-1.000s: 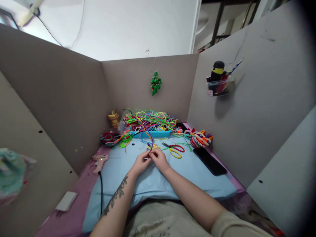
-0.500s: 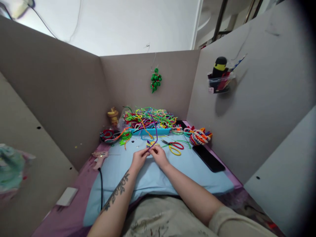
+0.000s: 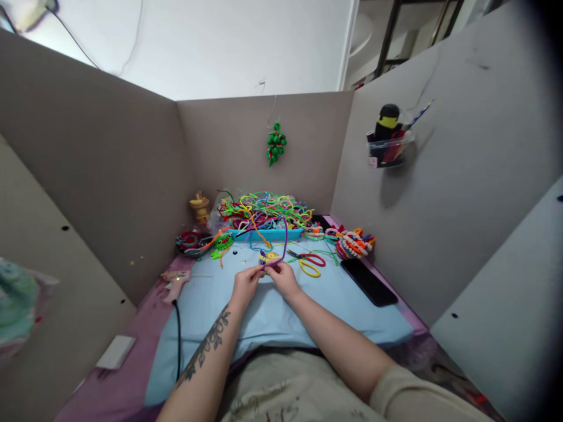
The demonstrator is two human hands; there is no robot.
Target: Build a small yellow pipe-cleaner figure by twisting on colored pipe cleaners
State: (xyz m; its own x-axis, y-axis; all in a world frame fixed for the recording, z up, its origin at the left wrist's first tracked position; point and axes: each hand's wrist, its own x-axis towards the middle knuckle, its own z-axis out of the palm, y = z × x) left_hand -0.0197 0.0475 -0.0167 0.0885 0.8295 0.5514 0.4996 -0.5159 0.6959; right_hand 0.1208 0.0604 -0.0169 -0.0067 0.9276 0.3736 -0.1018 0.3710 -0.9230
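Observation:
A purple pipe cleaner point(image 3: 285, 237) is pinched between my two hands, its free end curving up toward the tray. My left hand point(image 3: 247, 283) grips it with fingertips together. Close beside, my right hand point(image 3: 282, 279) pinches the same strand, the fingertips nearly touching. Just beyond my fingers lies a small yellow and purple piece point(image 3: 269, 258), partly hidden by my hands. To the right of it, pliers or scissors with red and yellow handles point(image 3: 311, 264) lie spread on the blue cloth point(image 3: 211, 310).
A blue tray point(image 3: 264, 235) heaped with colourful pipe cleaners stands at the back. A pink glue gun point(image 3: 176, 283) with a black cord lies left. A black phone point(image 3: 368, 282) and an orange-white woven figure point(image 3: 353, 244) are right. Grey panels point(image 3: 264, 111) enclose the table.
The free end of the purple pipe cleaner has swung to the right and bends more sharply near my right fingers. My hands stay close together; the view shifts slightly.

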